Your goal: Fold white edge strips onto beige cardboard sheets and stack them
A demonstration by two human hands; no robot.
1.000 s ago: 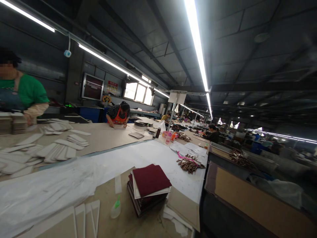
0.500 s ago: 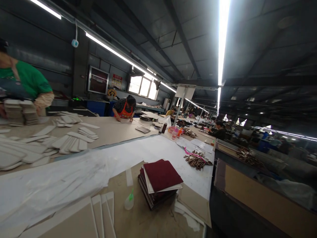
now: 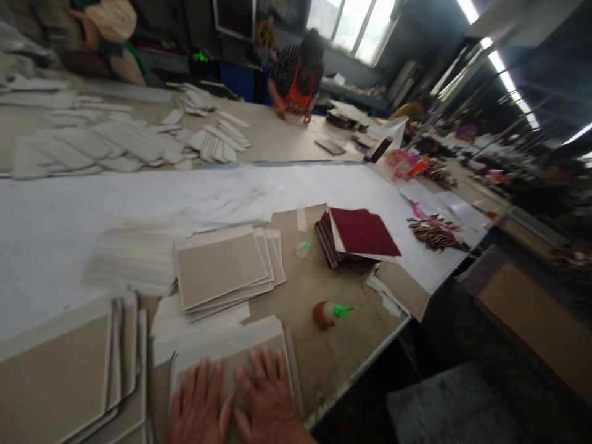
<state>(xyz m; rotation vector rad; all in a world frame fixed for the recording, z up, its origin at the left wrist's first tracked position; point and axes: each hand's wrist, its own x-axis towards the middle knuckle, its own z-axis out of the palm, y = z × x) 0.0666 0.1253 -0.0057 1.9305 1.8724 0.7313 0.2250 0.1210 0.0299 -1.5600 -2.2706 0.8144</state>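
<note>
My left hand (image 3: pixel 198 407) and my right hand (image 3: pixel 267 401) lie flat, side by side, with fingers spread, on a beige rectangular panel (image 3: pixel 231 348) with a pale border at the near edge of the table. Just beyond them is a fanned stack of similar panels (image 3: pixel 222 265). Another stack of beige panels (image 3: pixel 55 364) lies to the left. A reddish-brown bottle with a green tip (image 3: pixel 324 314) rests right of my hands, and a small clear bottle with a green tip (image 3: pixel 303 248) is farther back. Behind it stands a pile of dark red panels (image 3: pixel 363 231).
White sheeting (image 3: pixel 296 185) covers the table's middle. Many pale strips (image 3: pixel 129 139) lie at the far left. A person in an orange apron (image 3: pixel 298 86) works across the table; another person's sleeve (image 3: pixel 111 21) shows upper left. Bundled brown pieces (image 3: pixel 435 234) lie right, near the table's edge.
The view has tilted down and turned left. Both my hands, out of view before, now show flat on a panel, and the reddish-brown bottle has come into view.
</note>
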